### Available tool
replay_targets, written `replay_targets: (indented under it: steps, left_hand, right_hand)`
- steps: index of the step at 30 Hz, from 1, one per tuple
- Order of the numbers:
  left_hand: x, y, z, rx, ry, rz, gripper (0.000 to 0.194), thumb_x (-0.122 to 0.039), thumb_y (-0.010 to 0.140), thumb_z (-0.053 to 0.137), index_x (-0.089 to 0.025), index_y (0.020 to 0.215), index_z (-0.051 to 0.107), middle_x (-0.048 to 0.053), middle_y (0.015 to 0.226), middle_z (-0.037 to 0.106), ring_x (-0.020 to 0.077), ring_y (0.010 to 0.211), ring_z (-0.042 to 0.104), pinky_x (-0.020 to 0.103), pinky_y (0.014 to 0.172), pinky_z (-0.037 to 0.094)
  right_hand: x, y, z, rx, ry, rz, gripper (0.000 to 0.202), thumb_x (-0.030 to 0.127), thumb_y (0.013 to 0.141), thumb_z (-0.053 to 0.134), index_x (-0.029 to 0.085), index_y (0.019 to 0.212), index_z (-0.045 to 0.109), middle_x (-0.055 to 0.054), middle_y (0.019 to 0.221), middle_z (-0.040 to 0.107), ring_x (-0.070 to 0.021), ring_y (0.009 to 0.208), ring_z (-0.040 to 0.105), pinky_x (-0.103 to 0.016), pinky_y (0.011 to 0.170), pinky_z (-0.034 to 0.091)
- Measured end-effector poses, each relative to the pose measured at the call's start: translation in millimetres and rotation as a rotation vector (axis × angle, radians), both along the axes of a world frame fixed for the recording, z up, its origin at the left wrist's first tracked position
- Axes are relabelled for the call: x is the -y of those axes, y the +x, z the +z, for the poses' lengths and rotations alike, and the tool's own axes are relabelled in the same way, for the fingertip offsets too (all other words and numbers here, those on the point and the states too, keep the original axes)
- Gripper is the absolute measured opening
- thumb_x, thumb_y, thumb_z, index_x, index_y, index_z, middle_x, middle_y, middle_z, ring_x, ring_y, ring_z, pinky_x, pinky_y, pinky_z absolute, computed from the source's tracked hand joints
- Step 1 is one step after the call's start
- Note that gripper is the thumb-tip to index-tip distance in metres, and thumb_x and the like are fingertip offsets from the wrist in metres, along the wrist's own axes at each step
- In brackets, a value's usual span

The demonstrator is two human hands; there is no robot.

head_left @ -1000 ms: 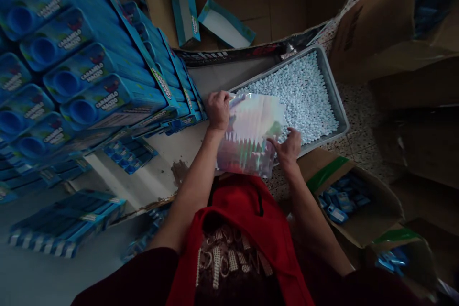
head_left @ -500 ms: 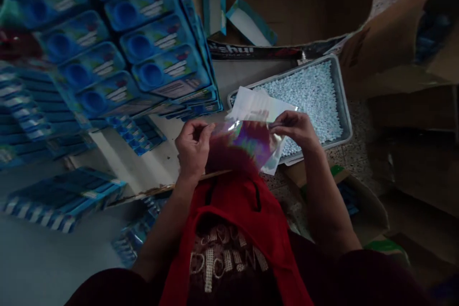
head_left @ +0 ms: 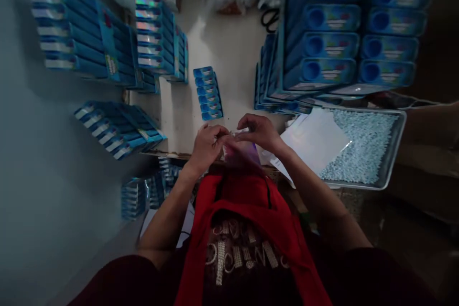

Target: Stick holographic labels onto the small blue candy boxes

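At the table, the left hand and right hand finger-pinch the film, which may tear if pulled unevenly.

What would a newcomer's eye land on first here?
The red apron at bottom center stands out. Just above it, the left hand and right hand pinch shiny plastic film. Blue boxes pile up at upper right, with a tray of pale pellets lower in the picture.

Purplish film, red apron, blu pkgs
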State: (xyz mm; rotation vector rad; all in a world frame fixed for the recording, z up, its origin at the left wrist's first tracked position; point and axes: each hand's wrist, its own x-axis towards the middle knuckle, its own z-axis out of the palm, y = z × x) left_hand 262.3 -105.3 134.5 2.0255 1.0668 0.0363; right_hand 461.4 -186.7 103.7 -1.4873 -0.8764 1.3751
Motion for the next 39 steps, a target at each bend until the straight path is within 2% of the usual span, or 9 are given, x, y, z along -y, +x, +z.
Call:
replay_targets:
  steps: [3,8,12,15,21,25,32,36,39]
  left_hand:
    - [-19,-32,-7.8,0.051,-0.033,0.077,0.010,-0.024,0.098,0.072,-0.025,0.089,0.075,0.000,0.096,0.083,0.0215,0.095,0.076,0.050,0.133,0.035]
    - [-54,-88,4.2,0.168,0.003,0.046,0.009,-0.032,0.098,0.077,-0.026,0.091,0.078,-0.003,0.087,0.081,0.0196,0.084,0.074,0.054,0.136,0.031]
    - [-64,-113,11.0,0.213,0.057,0.012,0.016,-0.038,0.102,0.073,-0.027,0.094,0.080,-0.001,0.086,0.082,0.0212,0.083,0.075,0.051,0.130,0.038]
    - [-64,-121,10.7,0.211,0.050,-0.045,0.021,-0.041,0.106,0.069,-0.026,0.096,0.080,0.001,0.091,0.084,0.0219,0.086,0.076,0.050,0.127,0.040]
    - [-57,-126,1.4,0.194,0.018,-0.032,0.020,-0.039,0.107,0.069,-0.027,0.116,0.082,0.002,0.099,0.086,0.0218,0.093,0.077,0.047,0.123,0.040]
    - [-55,-122,-1.8,0.179,0.053,-0.032,0.023,-0.045,0.106,0.069,-0.027,0.111,0.084,0.004,0.100,0.085,0.0232,0.093,0.074,0.046,0.117,0.043]
    - [-50,-104,-3.3,0.116,0.051,-0.066,0.039,-0.053,0.108,0.063,-0.022,0.096,0.084,0.008,0.093,0.078,0.0247,0.093,0.068,0.041,0.093,0.049]
    - [-51,-84,-19.1,0.097,0.032,-0.132,0.042,-0.048,0.112,0.056,-0.021,0.099,0.084,0.009,0.096,0.078,0.0242,0.095,0.070,0.039,0.091,0.052]
    - [-55,-70,-36.8,0.034,0.084,-0.153,0.032,-0.044,0.109,0.063,-0.022,0.099,0.083,0.009,0.099,0.079,0.0270,0.101,0.072,0.049,0.110,0.050]
  right_hand:
    - [-15,-23,5.9,0.086,-0.049,0.036,0.034,0.045,0.068,0.099,0.022,0.088,0.083,0.001,0.077,0.075,-0.0126,0.064,0.055,-0.028,0.062,0.038]
    - [-33,-65,33.3,0.174,-0.152,0.001,0.042,0.044,0.065,0.102,0.021,0.096,0.088,0.001,0.070,0.075,-0.0136,0.063,0.059,-0.028,0.060,0.040]
    - [-44,-90,52.6,0.201,-0.259,0.036,0.044,0.046,0.062,0.103,0.020,0.094,0.089,0.001,0.068,0.075,-0.0119,0.058,0.058,-0.026,0.056,0.040]
    - [-49,-96,54.3,0.150,-0.371,0.069,0.047,0.050,0.058,0.103,0.018,0.088,0.086,0.000,0.067,0.075,-0.0121,0.055,0.059,-0.026,0.054,0.043]
    - [-55,-93,40.0,-0.016,-0.444,0.085,0.053,0.053,0.049,0.104,0.018,0.082,0.081,0.001,0.062,0.072,-0.0130,0.054,0.058,-0.026,0.053,0.044]
    - [-54,-86,36.5,0.034,-0.365,0.067,0.046,0.059,0.060,0.099,0.020,0.077,0.080,-0.002,0.069,0.076,-0.0152,0.062,0.063,-0.027,0.057,0.047]
    - [-48,-61,25.4,0.007,-0.377,0.240,0.052,0.071,0.074,0.086,0.020,0.077,0.078,-0.003,0.070,0.076,-0.0181,0.066,0.066,-0.031,0.066,0.050]
    - [-50,-54,20.2,0.455,-0.154,0.314,0.039,0.061,0.094,0.077,0.022,0.091,0.083,-0.007,0.090,0.083,-0.0233,0.087,0.073,-0.037,0.087,0.050]
    - [-53,-47,9.8,0.800,-0.023,0.430,0.028,0.045,0.105,0.068,0.024,0.097,0.085,-0.008,0.096,0.085,-0.0263,0.101,0.073,-0.044,0.108,0.040]
